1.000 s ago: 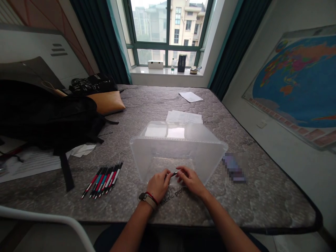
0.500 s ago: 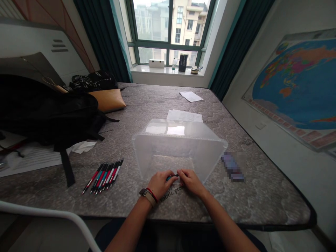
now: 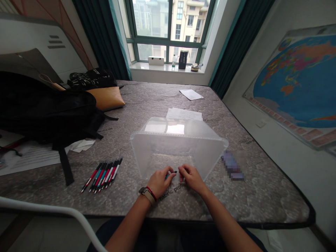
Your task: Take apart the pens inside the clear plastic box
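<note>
My left hand point(image 3: 159, 182), with a watch and a red band on its wrist, is closed around a teal and black pen point(image 3: 167, 176) whose dark end sticks out to the right. A short gap away, my right hand point(image 3: 193, 179) is closed in a pinch; whatever its fingertips hold is too small to make out. Both hands are at the near opening of a translucent plastic bin point(image 3: 175, 143), which lies on its side facing me. Left of them, several red, teal, white and black pens point(image 3: 102, 175) lie side by side on the quilted mattress point(image 3: 126, 203).
A blurred-out phone-like object point(image 3: 232, 166) lies right of the bin. Papers point(image 3: 184, 114) are behind it. A black backpack point(image 3: 47, 112) and a tan pouch point(image 3: 107, 98) occupy the left side. A white curved rail point(image 3: 52, 208) crosses the lower left.
My right hand has drawn apart from the pen's dark end, leaving a small gap. My left hand still holds the pen in nearly the same place.
</note>
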### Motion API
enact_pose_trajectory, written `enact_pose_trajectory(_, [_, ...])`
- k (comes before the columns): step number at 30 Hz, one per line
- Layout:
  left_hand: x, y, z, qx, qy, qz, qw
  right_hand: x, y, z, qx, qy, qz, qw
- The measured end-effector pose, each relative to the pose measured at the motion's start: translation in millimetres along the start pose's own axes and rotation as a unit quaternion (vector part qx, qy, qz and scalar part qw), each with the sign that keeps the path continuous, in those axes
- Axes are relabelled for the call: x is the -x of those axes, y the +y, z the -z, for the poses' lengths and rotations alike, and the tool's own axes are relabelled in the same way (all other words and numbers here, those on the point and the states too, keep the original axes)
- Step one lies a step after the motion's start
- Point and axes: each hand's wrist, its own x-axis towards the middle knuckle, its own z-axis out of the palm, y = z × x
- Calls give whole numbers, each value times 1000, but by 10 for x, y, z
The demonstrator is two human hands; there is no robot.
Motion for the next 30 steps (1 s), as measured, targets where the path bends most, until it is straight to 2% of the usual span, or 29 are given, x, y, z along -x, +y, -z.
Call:
enact_pose_trajectory(3, [-23, -15, -4, 41, 16, 10, 999, -23, 17, 31, -19, 55, -11, 998])
enact_pose_trajectory(8, [-12, 27, -9, 68, 59, -7, 996, -24, 54, 26, 21, 27, -26, 999])
enact_pose_trajectory(10, [3, 56, -8, 73, 57, -22, 995, -15, 55, 5, 29, 19, -17, 999])
enact_pose_trajectory(13, [15, 79, -10, 80, 47, -36, 995, -10, 40, -18, -30, 30, -12, 999])
enact_pose_trajectory(17, [10, 66, -15, 81, 38, -19, 996, -28, 37, -8, -31, 59, -28, 997])
enact_pose_trajectory(23, [3, 70, 6, 104, 6, -3, 995, -49, 25, -6, -26, 44, -25, 998])
enact_pose_trajectory(30, [-4, 87, 8, 122, 47, 14, 991, -11, -51, -70, -80, -4, -34, 996])
